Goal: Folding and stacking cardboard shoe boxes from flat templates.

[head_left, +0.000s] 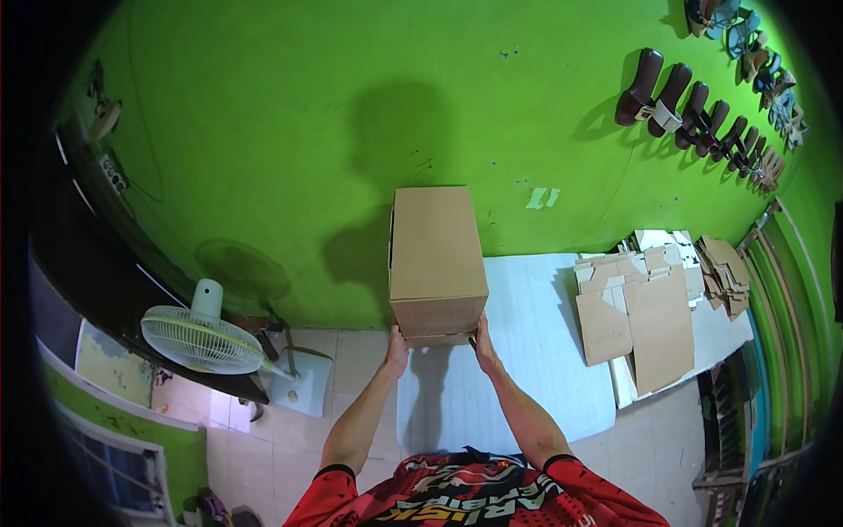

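Note:
A plain brown cardboard box (436, 255) is lifted in front of me, above a white table (527, 351), its long side pointing away toward the green wall. My left hand (397, 342) grips the box's near left bottom corner. My right hand (484, 341) grips the near right bottom corner. Both forearms reach up from the lower edge, and a small flap shows under the box between my hands.
Flat cardboard sheets (645, 312) lie stacked on the table's right part. A white standing fan (204, 335) is at the left on the tiled floor. Shoes (694, 110) hang in rows on the green wall at upper right. Shelving runs along the right edge.

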Motion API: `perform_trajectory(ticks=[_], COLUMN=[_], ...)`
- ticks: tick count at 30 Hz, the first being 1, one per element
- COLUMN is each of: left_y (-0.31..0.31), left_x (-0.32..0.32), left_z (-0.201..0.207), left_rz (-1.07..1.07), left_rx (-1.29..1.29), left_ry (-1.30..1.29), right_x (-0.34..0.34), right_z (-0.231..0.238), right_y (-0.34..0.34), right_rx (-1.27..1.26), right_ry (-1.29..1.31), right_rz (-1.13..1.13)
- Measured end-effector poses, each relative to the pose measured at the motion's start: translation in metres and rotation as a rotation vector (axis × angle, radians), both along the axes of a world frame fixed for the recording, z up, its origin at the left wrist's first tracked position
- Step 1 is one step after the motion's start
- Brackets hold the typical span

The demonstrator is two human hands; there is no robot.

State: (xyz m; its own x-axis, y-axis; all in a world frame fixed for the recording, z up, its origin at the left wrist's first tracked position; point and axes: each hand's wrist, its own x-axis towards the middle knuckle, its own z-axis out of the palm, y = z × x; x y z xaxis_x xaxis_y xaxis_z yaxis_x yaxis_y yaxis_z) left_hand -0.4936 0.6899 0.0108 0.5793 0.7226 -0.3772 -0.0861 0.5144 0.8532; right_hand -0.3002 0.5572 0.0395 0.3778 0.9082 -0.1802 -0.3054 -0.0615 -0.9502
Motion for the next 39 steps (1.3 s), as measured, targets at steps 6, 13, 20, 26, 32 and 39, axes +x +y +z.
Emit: perform_trajectory(ticks=[6, 13, 20, 26, 32, 39], left_y=[0.004, -0.002, -0.004, -0.02, -0.022, -0.026], left_x=[-0.001, 0.013, 0.043, 0.069, 0.074, 0.091], left_z=[-0.003, -0.006, -0.022, -0.018, -0.017, -0.01], left_rz=[-0.019, -0.014, 0.01, 0.029, 0.011, 0.011], left_rx=[-0.008, 0.01, -0.031, -0.054, -0.008, -0.01], left_ry=[0.013, -0.016, 0.008, 0.001, -0.048, -0.008], right_x=[0.006, 0.02, 0.04, 0.067, 0.079, 0.089], right_z=[-0.008, -0.023, -0.004, -0.012, -0.01, -0.007], right_y=[0.002, -0.005, -0.02, -0.032, -0.033, -0.039], right_rx=[0.047, 0.031, -0.053, -0.047, -0.017, -0.074], right_ry=[-0.049, -0.073, -0.031, -0.049, -0.07, -0.046], right_rz=[0.005, -0.007, -0.033, -0.067, -0.015, -0.048])
